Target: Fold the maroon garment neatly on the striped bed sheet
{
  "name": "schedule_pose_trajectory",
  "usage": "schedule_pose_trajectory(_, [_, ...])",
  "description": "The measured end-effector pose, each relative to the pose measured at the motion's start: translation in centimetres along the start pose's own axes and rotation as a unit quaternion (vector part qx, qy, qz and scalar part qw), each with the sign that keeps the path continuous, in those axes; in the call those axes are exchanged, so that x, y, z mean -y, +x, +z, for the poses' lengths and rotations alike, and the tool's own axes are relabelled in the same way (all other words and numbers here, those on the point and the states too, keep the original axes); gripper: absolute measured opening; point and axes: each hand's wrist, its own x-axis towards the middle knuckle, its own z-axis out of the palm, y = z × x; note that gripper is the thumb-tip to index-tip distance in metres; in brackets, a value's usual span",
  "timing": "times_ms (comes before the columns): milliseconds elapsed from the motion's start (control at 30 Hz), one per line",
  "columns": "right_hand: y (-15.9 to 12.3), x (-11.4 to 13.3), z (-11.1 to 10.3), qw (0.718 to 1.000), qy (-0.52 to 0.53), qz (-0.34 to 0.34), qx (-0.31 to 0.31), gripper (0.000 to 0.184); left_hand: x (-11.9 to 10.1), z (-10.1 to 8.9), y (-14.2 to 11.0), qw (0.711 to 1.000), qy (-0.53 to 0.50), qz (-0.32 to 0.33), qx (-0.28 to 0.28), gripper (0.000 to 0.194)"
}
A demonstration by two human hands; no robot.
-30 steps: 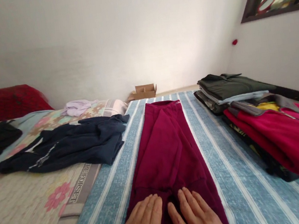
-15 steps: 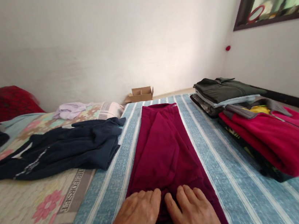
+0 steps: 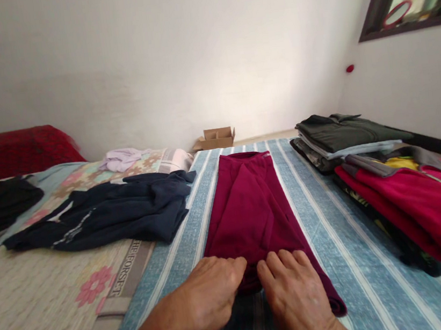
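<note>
A pair of maroon trousers (image 3: 246, 205) lies lengthwise on the blue striped bed sheet (image 3: 330, 259), its waistband at the far end. The near end is rolled up, and the roll's right end shows beside my right hand. My left hand (image 3: 212, 290) is closed on the left part of this roll, fingers curled over it. My right hand (image 3: 296, 290) grips the roll a little to the right, knuckles up. The fingertips of both hands are hidden in or behind the cloth.
At left, a navy garment (image 3: 124, 210) and a black garment (image 3: 2, 207) lie on a floral cover (image 3: 51, 295). Folded clothes are stacked at right, with a pink-red jacket (image 3: 417, 209) and a dark green garment (image 3: 346, 132) on top. A cardboard box (image 3: 217, 138) stands by the wall.
Both hands have moved away from me with the trousers' near end, which is rolled further up. More sheet shows in front. The view has shifted slightly left.
</note>
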Motion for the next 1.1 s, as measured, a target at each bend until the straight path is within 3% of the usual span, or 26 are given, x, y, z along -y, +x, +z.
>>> schedule_pose_trajectory(200, [0.2,0.3,0.8,0.999,-0.014,0.03,-0.006,0.019,0.3,-2.2,1.3,0.998,0.036,0.024,0.05,0.025])
schedule_pose_trajectory(367, [-0.1,-0.9,0.7,0.997,-0.028,-0.072,-0.028,0.033,0.3,-2.5,1.8,0.996,0.047,0.033,0.065,0.021])
schedule_pose_trajectory(600, [0.1,-2.5,-0.7,0.981,-0.011,-0.18,0.067,0.033,0.4,-2.7,2.1,0.996,0.04,0.041,0.07,0.018])
schedule_pose_trajectory(967, [0.6,-3.7,-1.1,0.97,0.029,-0.222,0.091,0.042,0.5,-3.2,2.3,0.994,0.055,0.034,0.089,0.021])
schedule_pose_trajectory(1100, [0.6,-3.5,-1.0,0.97,0.035,-0.231,0.07,0.039,0.5,-3.3,2.3,0.994,0.053,0.033,0.094,0.02])
